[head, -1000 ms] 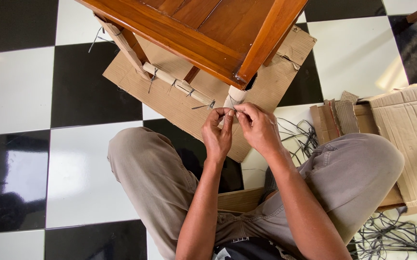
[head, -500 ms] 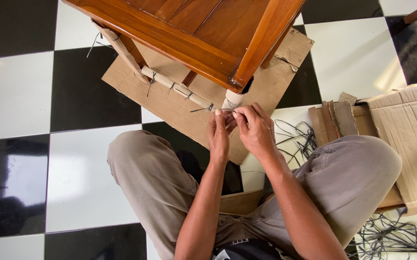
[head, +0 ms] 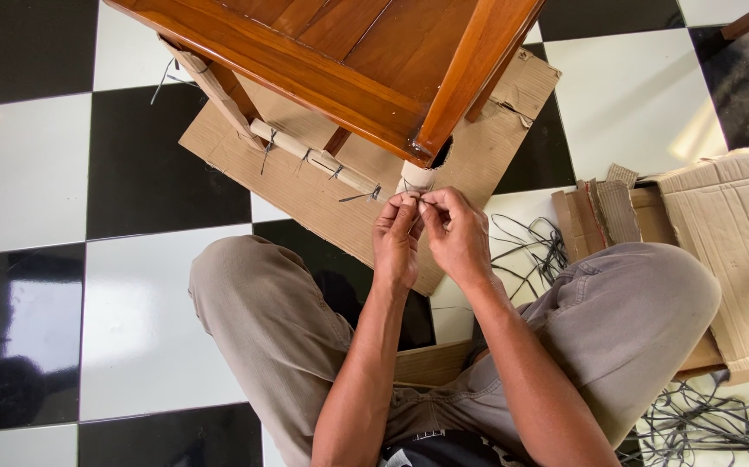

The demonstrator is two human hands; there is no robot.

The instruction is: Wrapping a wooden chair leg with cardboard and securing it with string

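A varnished wooden chair [head: 366, 52] stands on a cardboard sheet [head: 305, 186] on the checkered floor. Its near leg [head: 416, 175] and lower rail [head: 314, 158] are wrapped in cardboard and bound with thin grey ties. My left hand [head: 396, 242] and my right hand [head: 456, 238] meet at the wrapped leg, fingertips pinched together on a thin grey tie [head: 416, 201]. The tie is mostly hidden by my fingers.
Loose grey ties [head: 534, 246] lie on the floor by my right knee, with more [head: 711, 424] at the lower right. Cardboard strips [head: 603, 212] and a folded cardboard box [head: 737, 251] lie to the right. My bent legs in grey trousers [head: 270, 337] frame the work spot.
Both hands stay at the wrapped leg; the fingers shifted slightly, working the tie. The view drifted a little, so the chair sits slightly higher.
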